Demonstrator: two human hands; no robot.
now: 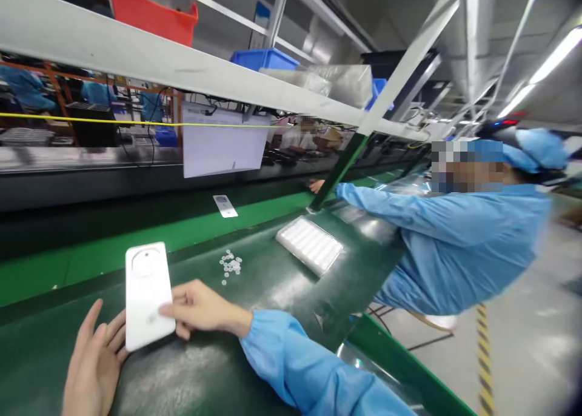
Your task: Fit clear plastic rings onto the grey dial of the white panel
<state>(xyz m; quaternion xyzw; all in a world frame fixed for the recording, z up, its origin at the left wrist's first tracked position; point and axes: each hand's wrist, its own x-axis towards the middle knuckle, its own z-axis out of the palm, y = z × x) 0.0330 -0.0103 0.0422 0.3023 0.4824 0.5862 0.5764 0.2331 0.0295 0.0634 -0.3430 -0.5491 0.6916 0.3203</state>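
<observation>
My right hand (200,308) grips a white phone (148,295) by its right edge, thumb lying on the face and fingers behind it. A large round camera outline shows near the phone's top. Close against the phone's left edge is my left hand (97,355), fingers spread and palm up; some fingertips pass behind the edge, and I cannot tell whether they touch. Beyond my right hand, several small clear round pieces (233,265) lie loose on the dark green mat (268,295).
A white tray with rows of slots (310,245) sits on the mat to the right. On the green strip behind lies a flat pale card (225,205). A slanted post (339,168) rises beside a co-worker in a blue gown (473,240). A shelf beam (182,70) crosses above.
</observation>
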